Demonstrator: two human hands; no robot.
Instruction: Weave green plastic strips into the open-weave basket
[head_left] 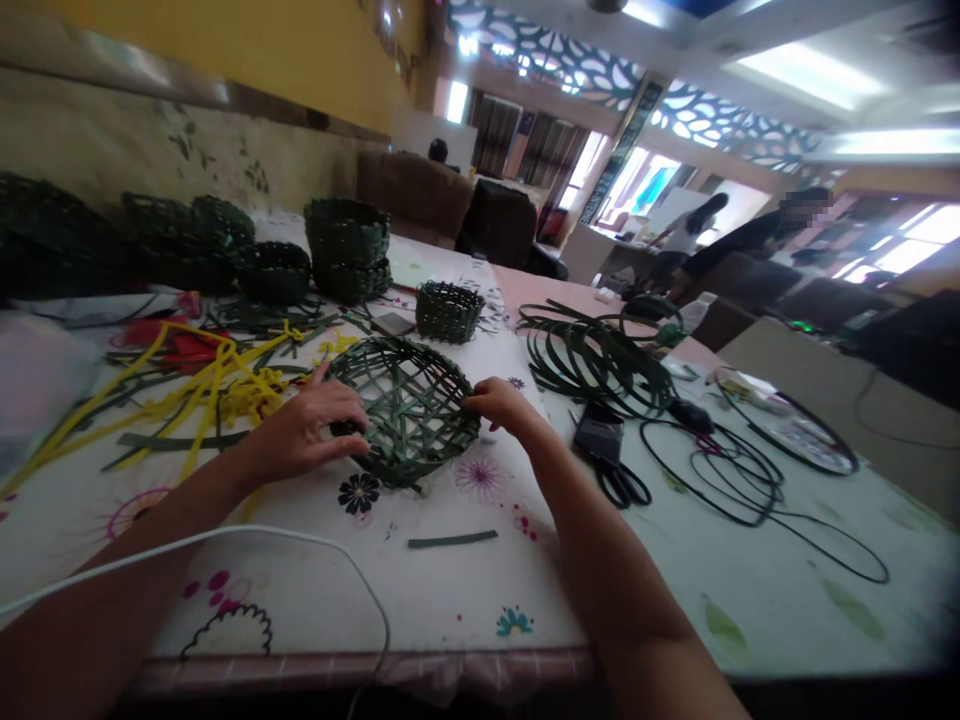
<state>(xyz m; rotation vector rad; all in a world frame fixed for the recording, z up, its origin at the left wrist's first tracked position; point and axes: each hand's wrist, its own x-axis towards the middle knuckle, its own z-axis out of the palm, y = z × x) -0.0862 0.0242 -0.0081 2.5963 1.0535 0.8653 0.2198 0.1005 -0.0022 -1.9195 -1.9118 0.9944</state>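
Observation:
A round, dark green woven basket [405,410] lies on the flowered tablecloth in front of me, its open lattice facing up. At its left rim is my left hand [319,422], thumb and fingers curled over the edge. My right hand [501,402] pinches the rim on the opposite side between thumb and fingers. A short green strip [452,540] lies on the cloth, nearer to me than the basket.
Finished-looking green baskets [349,245] stand at the back left, with a small one [450,310] behind mine. Yellow strips [217,390] tangle at left. Coiled green strapping [600,355], scissors [622,485] and a black cable [750,500] lie right. A white cable [262,530] crosses the foreground.

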